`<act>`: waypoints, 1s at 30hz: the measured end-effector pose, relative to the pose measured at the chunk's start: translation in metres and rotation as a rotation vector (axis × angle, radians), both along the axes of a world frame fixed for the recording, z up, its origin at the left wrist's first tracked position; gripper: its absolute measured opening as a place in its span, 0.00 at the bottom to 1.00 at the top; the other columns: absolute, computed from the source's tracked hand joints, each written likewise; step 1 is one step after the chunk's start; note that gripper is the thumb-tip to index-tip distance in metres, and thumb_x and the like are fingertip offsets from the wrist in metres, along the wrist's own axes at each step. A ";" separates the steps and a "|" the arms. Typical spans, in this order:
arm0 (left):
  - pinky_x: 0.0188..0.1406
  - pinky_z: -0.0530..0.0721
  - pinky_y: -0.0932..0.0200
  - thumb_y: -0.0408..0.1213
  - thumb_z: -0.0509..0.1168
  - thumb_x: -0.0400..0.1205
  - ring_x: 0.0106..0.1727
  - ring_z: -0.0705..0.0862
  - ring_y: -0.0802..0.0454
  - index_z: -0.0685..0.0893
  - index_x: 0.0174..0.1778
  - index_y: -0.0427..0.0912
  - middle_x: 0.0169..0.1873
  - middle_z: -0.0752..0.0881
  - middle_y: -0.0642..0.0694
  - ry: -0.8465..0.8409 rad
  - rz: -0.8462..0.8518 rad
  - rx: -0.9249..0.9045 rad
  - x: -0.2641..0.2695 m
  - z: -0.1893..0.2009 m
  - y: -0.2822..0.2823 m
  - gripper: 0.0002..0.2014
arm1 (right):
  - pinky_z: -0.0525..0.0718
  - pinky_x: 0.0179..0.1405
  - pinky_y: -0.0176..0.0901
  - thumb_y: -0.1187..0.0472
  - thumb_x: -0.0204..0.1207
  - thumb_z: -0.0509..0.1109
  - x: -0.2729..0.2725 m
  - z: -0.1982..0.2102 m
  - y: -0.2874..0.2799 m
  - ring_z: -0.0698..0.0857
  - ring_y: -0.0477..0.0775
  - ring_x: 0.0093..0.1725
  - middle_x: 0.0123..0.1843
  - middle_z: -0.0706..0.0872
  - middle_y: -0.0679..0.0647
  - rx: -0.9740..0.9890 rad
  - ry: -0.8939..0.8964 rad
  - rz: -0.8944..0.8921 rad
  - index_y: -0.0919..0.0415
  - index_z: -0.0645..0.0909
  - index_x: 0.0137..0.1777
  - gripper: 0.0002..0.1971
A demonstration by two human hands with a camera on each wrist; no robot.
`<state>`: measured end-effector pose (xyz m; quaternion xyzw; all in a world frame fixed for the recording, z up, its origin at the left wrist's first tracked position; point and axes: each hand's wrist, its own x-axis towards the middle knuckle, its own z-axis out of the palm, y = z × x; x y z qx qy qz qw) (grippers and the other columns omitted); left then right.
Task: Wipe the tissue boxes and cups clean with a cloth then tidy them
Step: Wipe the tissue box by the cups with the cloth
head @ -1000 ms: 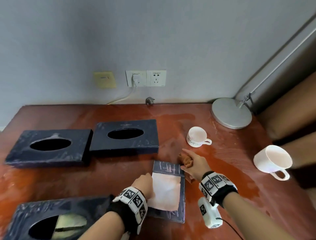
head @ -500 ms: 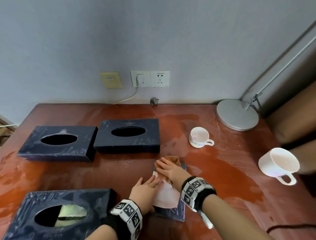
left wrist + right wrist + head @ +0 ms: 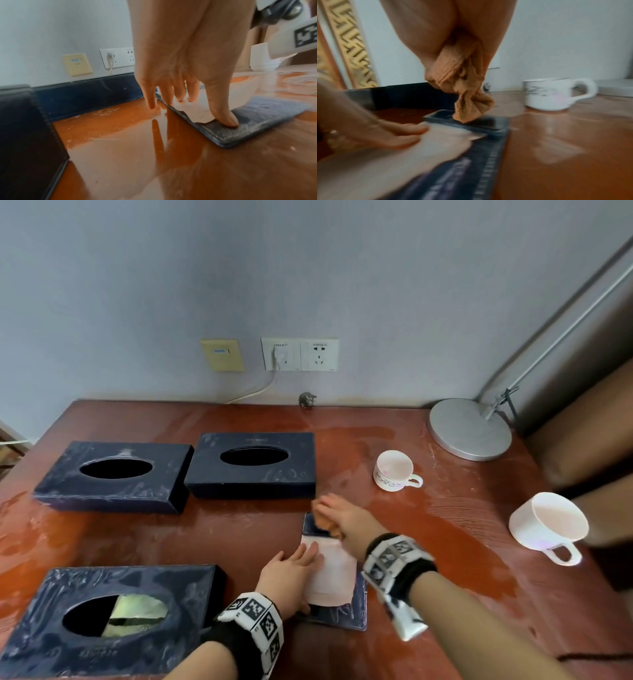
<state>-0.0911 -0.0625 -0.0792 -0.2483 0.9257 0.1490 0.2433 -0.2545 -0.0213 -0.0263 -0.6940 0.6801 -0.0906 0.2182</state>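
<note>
A flat dark blue pad (image 3: 356,616) with a white sheet (image 3: 334,577) on it lies at the table's front middle. My left hand (image 3: 294,566) presses flat on the sheet, and its thumb (image 3: 226,119) bears on the pad (image 3: 257,121). My right hand (image 3: 342,517) grips a bunched orange cloth (image 3: 467,83), whose tip touches the pad's far end (image 3: 488,123). Three dark blue tissue boxes stand at back left (image 3: 113,474), back middle (image 3: 253,463) and front left (image 3: 113,618). A small white cup (image 3: 394,470) and a larger one (image 3: 548,522) sit to the right.
A round grey lamp base (image 3: 469,429) stands at the back right corner, with its arm rising along the wall. A socket plate (image 3: 299,354) with a plugged cord is on the wall behind. The wooden tabletop (image 3: 239,542) shows wet streaks. Brown upholstery (image 3: 589,440) borders the right edge.
My right hand has carried the cloth from beside the pad's right edge onto its far end. The left hand has spread flat on the white sheet.
</note>
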 end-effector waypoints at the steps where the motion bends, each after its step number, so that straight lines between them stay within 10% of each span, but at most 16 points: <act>1: 0.81 0.51 0.47 0.43 0.71 0.76 0.84 0.46 0.52 0.48 0.83 0.47 0.84 0.44 0.50 0.001 0.008 -0.013 -0.001 -0.001 0.001 0.46 | 0.53 0.79 0.45 0.75 0.76 0.58 0.014 -0.005 -0.008 0.59 0.58 0.79 0.80 0.63 0.60 0.029 0.026 0.074 0.66 0.64 0.77 0.28; 6: 0.81 0.50 0.47 0.45 0.69 0.77 0.84 0.45 0.55 0.48 0.84 0.50 0.84 0.46 0.53 0.005 0.019 0.005 0.000 -0.003 0.000 0.44 | 0.43 0.81 0.49 0.69 0.80 0.58 0.008 -0.033 -0.009 0.45 0.57 0.83 0.84 0.48 0.57 0.244 0.158 0.210 0.63 0.52 0.81 0.31; 14: 0.78 0.57 0.51 0.48 0.54 0.86 0.84 0.49 0.54 0.54 0.83 0.50 0.84 0.46 0.52 0.081 0.016 -0.036 0.002 0.000 0.005 0.29 | 0.54 0.81 0.46 0.74 0.78 0.55 -0.085 -0.015 0.044 0.56 0.50 0.82 0.82 0.60 0.50 0.287 0.131 -0.278 0.55 0.65 0.78 0.29; 17: 0.72 0.62 0.52 0.48 0.48 0.88 0.80 0.64 0.51 0.62 0.80 0.51 0.82 0.60 0.48 0.086 0.034 -0.101 -0.005 0.007 0.002 0.23 | 0.51 0.81 0.37 0.80 0.73 0.54 -0.091 -0.015 0.070 0.56 0.46 0.82 0.81 0.62 0.49 0.097 0.000 -0.436 0.57 0.65 0.78 0.34; 21: 0.59 0.70 0.54 0.47 0.47 0.89 0.62 0.80 0.42 0.80 0.59 0.47 0.60 0.85 0.45 0.186 0.300 -0.044 -0.021 0.025 -0.022 0.17 | 0.50 0.74 0.24 0.80 0.70 0.58 -0.074 -0.018 0.090 0.58 0.44 0.81 0.81 0.62 0.47 -0.029 -0.071 -0.470 0.57 0.63 0.78 0.36; 30: 0.51 0.75 0.51 0.45 0.49 0.88 0.55 0.82 0.38 0.71 0.42 0.42 0.51 0.86 0.40 0.214 0.476 0.044 -0.032 0.024 -0.048 0.14 | 0.37 0.72 0.24 0.76 0.75 0.57 -0.002 -0.051 0.097 0.47 0.45 0.83 0.83 0.48 0.45 0.010 -0.096 -0.241 0.57 0.51 0.82 0.36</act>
